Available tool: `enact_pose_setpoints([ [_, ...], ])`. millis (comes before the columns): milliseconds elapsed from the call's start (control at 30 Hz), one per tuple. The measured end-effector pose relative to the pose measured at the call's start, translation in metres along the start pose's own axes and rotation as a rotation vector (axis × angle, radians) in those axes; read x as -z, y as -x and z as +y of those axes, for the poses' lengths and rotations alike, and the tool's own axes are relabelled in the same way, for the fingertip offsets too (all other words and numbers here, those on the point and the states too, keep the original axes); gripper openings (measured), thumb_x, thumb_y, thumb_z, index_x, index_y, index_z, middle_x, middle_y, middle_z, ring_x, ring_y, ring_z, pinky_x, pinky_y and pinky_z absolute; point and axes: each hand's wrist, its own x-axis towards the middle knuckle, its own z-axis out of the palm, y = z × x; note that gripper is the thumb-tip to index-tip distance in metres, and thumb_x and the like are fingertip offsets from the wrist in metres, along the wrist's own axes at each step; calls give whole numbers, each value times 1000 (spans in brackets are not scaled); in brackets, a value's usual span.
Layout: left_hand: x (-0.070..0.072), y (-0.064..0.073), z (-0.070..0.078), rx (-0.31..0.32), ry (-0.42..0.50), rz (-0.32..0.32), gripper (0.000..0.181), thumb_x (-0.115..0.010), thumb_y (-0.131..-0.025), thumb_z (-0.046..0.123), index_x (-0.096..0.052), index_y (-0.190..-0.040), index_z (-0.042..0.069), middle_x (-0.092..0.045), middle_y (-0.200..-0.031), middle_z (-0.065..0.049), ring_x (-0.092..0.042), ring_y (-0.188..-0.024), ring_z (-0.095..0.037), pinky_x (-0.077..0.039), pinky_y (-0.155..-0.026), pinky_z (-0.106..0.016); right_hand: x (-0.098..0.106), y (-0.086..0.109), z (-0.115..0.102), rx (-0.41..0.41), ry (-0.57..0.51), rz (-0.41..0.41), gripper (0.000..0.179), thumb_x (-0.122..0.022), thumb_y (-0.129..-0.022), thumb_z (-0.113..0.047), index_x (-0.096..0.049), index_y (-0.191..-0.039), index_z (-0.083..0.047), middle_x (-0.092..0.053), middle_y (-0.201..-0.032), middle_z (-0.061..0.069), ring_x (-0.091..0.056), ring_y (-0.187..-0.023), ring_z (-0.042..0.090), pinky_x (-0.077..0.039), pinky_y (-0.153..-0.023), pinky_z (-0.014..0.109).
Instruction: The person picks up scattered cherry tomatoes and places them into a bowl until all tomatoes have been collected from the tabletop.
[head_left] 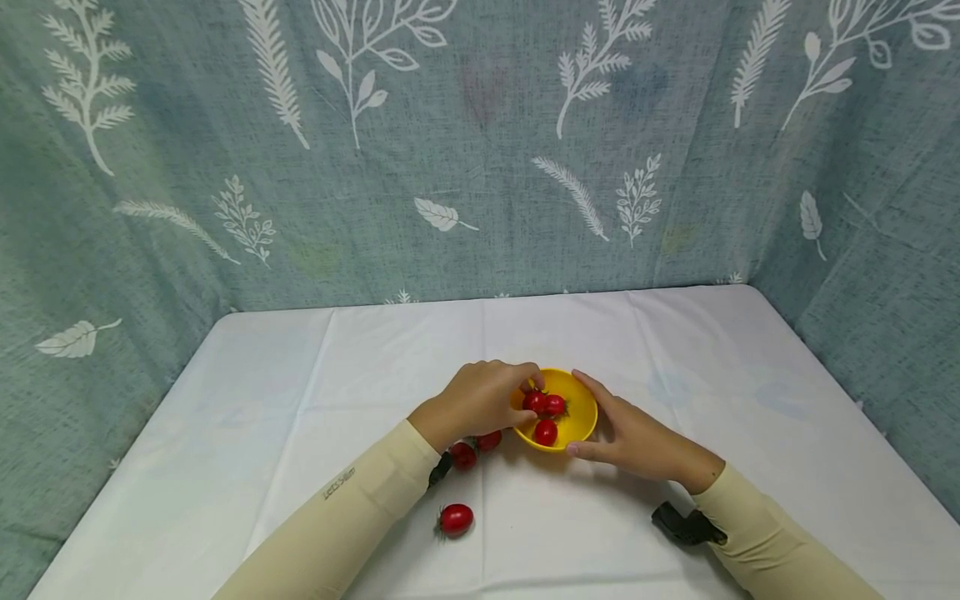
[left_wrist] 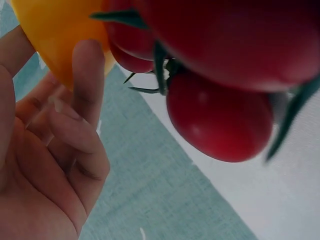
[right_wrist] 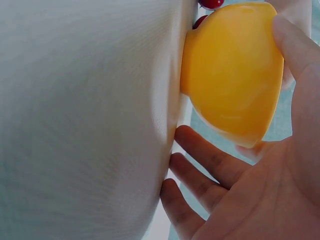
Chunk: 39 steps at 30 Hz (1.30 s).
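A yellow bowl (head_left: 577, 425) stands mid-table with three red cherry tomatoes inside. My right hand (head_left: 637, 433) grips it from the right, thumb at the near rim and index finger at the far rim. In the right wrist view, the other fingers (right_wrist: 200, 182) spread down at the white cloth. My left hand (head_left: 491, 400) reaches over the left rim, thumb and forefinger on either side of one cherry tomato (head_left: 535, 403). Beside it in the bowl lie a second tomato (head_left: 555, 406) and a third tomato (head_left: 546, 432). In the left wrist view, curled fingers (left_wrist: 87, 65) overlap the bowl's outer wall.
Loose tomatoes (head_left: 462, 455) lie under my left wrist, just left of the bowl, and loom large in the left wrist view. Another tomato (head_left: 456, 520) lies nearer the front. A white cloth (head_left: 375, 358) covers the table; a patterned green curtain (head_left: 480, 167) surrounds it.
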Motion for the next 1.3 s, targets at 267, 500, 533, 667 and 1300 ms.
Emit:
enact_pose_setpoints([
  [267,-3,-7,1,-3,-10,-48,40,-79,-85,38,-64,-120,23,-72,-106,6,-61,-89,-13,-53,-79,-30,1,0,1,3,-12,-3,100,-73,-88,-48,-12,-161,-15,-30,-162,14,-31,-149,37,-25,-118,60],
  [500,-4,-5,2,-4,2,-45,41,-79,-86,36,-64,-123,23,-72,-109,5,-62,-92,-13,-54,-82,-33,1,-1,-1,12,-14,-10,100,-72,-89,-48,-12,-161,-13,-30,-162,14,-32,-149,37,-26,-117,60],
  [533,-4,-5,2,-6,1,-44,42,-79,-86,36,-64,-123,23,-72,-110,5,-62,-92,-13,-54,-83,-33,1,-1,-1,11,-14,-11,100,-72,-89,-48,-12,-161,-13,-30,-162,14,-32,-149,37,-26,-117,60],
  [667,-3,-3,2,-21,-7,-31,42,-77,-88,36,-65,-125,22,-72,-113,4,-64,-97,-14,-55,-84,-34,1,0,-1,6,-11,-10,101,-73,-88,-48,-12,-161,-14,-30,-162,15,-32,-148,37,-26,-117,60],
  [1300,18,53,-11,11,-40,178,32,-73,-91,36,-68,-120,25,-68,-115,6,-57,-62,-7,-50,-66,-27,0,-1,-4,-24,-9,1,102,-75,-87,-47,-14,-160,-12,-27,-163,17,-28,-150,40,-22,-118,61],
])
